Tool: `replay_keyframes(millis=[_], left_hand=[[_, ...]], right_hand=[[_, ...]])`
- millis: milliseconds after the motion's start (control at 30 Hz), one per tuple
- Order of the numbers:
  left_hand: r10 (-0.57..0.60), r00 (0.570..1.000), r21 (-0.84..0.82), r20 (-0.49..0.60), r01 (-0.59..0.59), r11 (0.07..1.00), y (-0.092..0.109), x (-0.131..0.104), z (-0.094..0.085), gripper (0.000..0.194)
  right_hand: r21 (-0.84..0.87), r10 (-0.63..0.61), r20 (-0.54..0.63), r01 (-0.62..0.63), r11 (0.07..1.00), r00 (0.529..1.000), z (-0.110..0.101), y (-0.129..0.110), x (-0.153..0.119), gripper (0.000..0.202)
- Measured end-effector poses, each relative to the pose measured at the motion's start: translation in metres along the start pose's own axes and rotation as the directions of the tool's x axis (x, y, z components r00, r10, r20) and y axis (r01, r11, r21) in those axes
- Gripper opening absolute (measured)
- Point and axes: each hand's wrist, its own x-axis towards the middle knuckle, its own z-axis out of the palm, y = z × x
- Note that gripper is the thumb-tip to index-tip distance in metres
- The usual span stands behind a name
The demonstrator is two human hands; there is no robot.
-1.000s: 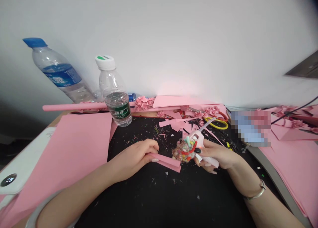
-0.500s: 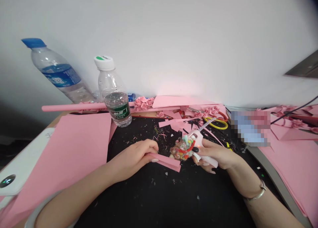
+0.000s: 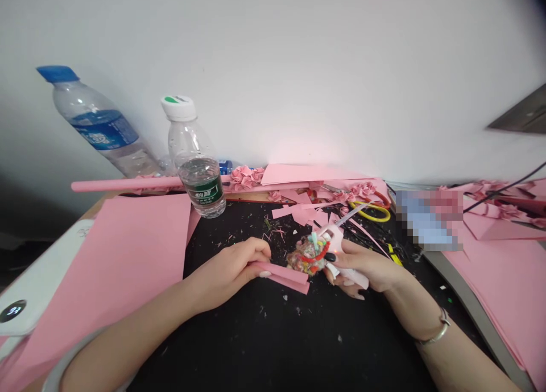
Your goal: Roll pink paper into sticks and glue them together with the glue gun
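— Left hand and right hand: what is held in each?

— By the left, a folded strip of pink paper is pinched over the middle of the black work surface; by the right, a pale glue gun is grasped, with a fuzzy multicoloured clump seen at its left end, just beside the strip.

— And what containers are seen?

— At the far left, a white-capped bottle is partly filled with clear liquid. Farther left, a blue-capped bottle is seen, its fill hard to tell. A pink tube is laid behind the first, and pink paper flowers are gathered near that bottle's right side.
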Motion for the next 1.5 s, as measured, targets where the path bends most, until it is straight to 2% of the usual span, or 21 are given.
replay_keyframes(millis=[167,233,333,467,600,700,800,900,1067,1167,1300,1500], left_hand=[[0.004,0.999,0.027,-0.046,-0.002,1.0,-0.001,0.001,0.001,0.008],[-0.017,0.991,0.06,-0.132,0.025,0.998,-0.004,0.001,0.002,0.011],[-0.045,0.956,0.057,-0.288,0.064,0.996,-0.009,0.002,0.003,0.013],[-0.09,0.911,0.014,-0.402,0.104,0.994,-0.015,0.006,0.007,0.015],[-0.136,0.898,-0.004,-0.419,0.148,0.989,-0.019,0.007,0.012,0.018],[-0.138,0.898,0.025,-0.418,0.163,0.986,-0.019,0.005,0.014,0.018],[-0.154,0.895,0.035,-0.419,0.185,0.982,-0.018,0.004,0.014,0.018],[-0.166,0.891,0.001,-0.423,0.184,0.983,-0.017,0.004,0.016,0.018],[-0.167,0.891,-0.022,-0.421,0.174,0.985,-0.015,0.003,0.019,0.014],[-0.163,0.894,-0.031,-0.418,0.165,0.986,-0.015,0.002,0.02,0.012],[-0.147,0.894,-0.037,-0.424,0.145,0.989,-0.012,0.002,0.019,0.012],[-0.162,0.902,-0.01,-0.4,0.172,0.985,-0.007,0.002,0.016,0.013]], right_hand=[[0.006,-0.034,-0.045,0.034,0.999,0.998,-0.004,-0.002,-0.004,0.036],[-0.009,-0.083,-0.064,0.083,0.997,0.994,-0.005,-0.005,-0.005,0.036],[-0.021,-0.195,-0.156,0.195,0.981,0.968,0.0,-0.008,-0.003,0.034],[-0.161,-0.39,-0.303,0.357,0.92,0.87,0.013,-0.005,0.006,0.036],[-0.434,-0.576,-0.396,0.407,0.804,0.715,0.024,0.003,0.011,0.034],[-0.64,-0.694,-0.355,0.379,0.668,0.626,0.029,0.007,0.009,0.026],[-0.836,-0.772,-0.24,0.279,0.472,0.589,0.032,0.009,0.009,0.018],[-0.932,-0.798,-0.155,0.181,0.313,0.582,0.034,0.009,0.011,0.017],[-0.977,-0.822,-0.077,0.12,0.174,0.564,0.04,0.008,0.014,0.016],[-0.981,-0.804,-0.058,0.118,0.157,0.591,0.045,0.008,0.013,0.01],[-0.983,-0.764,-0.029,0.118,0.138,0.645,0.047,0.009,0.011,0.012],[-0.989,-0.788,-0.061,0.068,0.13,0.613,0.043,0.009,0.011,0.01]])
